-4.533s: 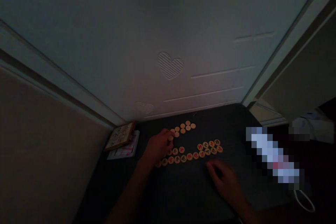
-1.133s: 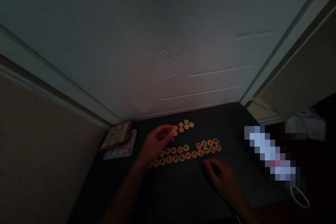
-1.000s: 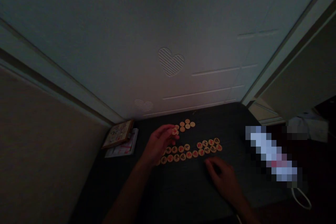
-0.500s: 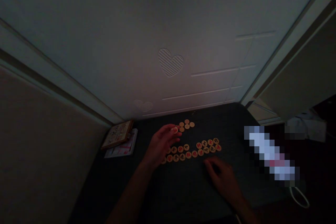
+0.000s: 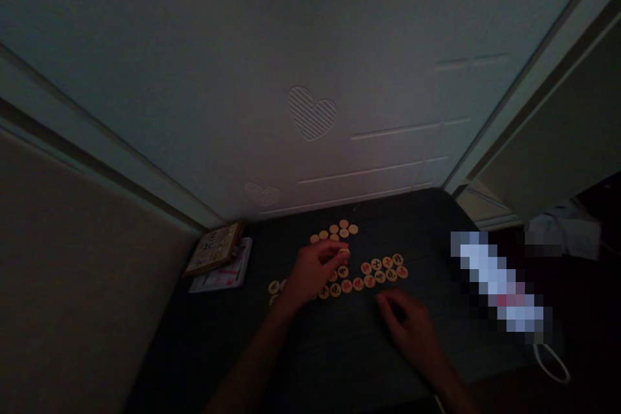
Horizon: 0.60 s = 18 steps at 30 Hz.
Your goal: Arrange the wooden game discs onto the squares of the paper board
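Between thumb and fingers, my left hand (image 5: 315, 265) pinches a round Chinese chess piece (image 5: 344, 251) above the table. Beneath it run two rows of Chinese chess pieces (image 5: 358, 284) with red and black characters; the hand covers part of them. The upper row shows a gap between a black piece (image 5: 343, 272) and a red piece (image 5: 366, 268). Behind the hand lie several blank-looking pieces (image 5: 344, 233) in a loose cluster. My right hand (image 5: 407, 323) rests on the table just below the right end of the rows, fingers curled; whether anything is inside is hidden.
A wooden box (image 5: 216, 249) lies on a white and pink booklet (image 5: 223, 275) at the table's left. The dark table (image 5: 339, 349) meets a white panel (image 5: 310, 162) with embossed hearts. A blurred-out pale object (image 5: 499, 284) with a white cord loop (image 5: 553, 362) is at the right.
My left hand has moved right and nearer to the rows, carrying the chess piece towards the gap. More of the blank-looking pieces show behind it. My right hand stays in place.
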### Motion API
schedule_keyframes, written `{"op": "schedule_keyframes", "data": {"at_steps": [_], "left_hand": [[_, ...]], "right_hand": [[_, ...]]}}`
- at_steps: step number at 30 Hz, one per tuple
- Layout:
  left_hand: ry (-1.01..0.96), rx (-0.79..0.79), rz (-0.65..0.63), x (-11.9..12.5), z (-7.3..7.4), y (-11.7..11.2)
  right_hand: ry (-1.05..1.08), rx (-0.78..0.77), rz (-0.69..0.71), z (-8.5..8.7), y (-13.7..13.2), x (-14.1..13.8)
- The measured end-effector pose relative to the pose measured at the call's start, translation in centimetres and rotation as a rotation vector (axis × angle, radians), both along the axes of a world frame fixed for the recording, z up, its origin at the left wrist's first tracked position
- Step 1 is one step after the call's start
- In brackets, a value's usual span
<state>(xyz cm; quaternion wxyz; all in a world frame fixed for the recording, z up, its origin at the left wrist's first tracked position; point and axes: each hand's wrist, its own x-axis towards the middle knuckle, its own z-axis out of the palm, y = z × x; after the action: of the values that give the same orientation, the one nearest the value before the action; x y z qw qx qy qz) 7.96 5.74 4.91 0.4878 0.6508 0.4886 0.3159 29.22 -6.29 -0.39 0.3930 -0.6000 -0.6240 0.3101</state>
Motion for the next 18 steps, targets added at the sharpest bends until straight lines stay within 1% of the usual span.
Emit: {"op": "schedule_keyframes", "data": {"at_steps": [3, 5, 10, 13, 18], "left_hand": [[0.122, 0.116, -0.087, 0.3, -0.2, 0.3], [0.162, 0.154, -0.119, 0.6, -0.2, 0.5], [0.202, 0.171, -0.156, 1.1, -0.7, 0.7], [0.291, 0.232, -0.183, 1.0, -1.1, 0.9], [0.405, 0.299, -0.176, 0.9, -2.0, 1.1]], "right_hand": [[0.012, 0.002, 0.001, 0.1, 0.0, 0.0], [0.012, 0.002, 0.007, 0.1, 0.0, 0.0], [0.004, -0.008, 0.009, 0.1, 0.0, 0.1], [0.004, -0.007, 0.006, 0.2, 0.1, 0.0], [0.004, 0.014, -0.008, 0.3, 0.1, 0.0]]}}
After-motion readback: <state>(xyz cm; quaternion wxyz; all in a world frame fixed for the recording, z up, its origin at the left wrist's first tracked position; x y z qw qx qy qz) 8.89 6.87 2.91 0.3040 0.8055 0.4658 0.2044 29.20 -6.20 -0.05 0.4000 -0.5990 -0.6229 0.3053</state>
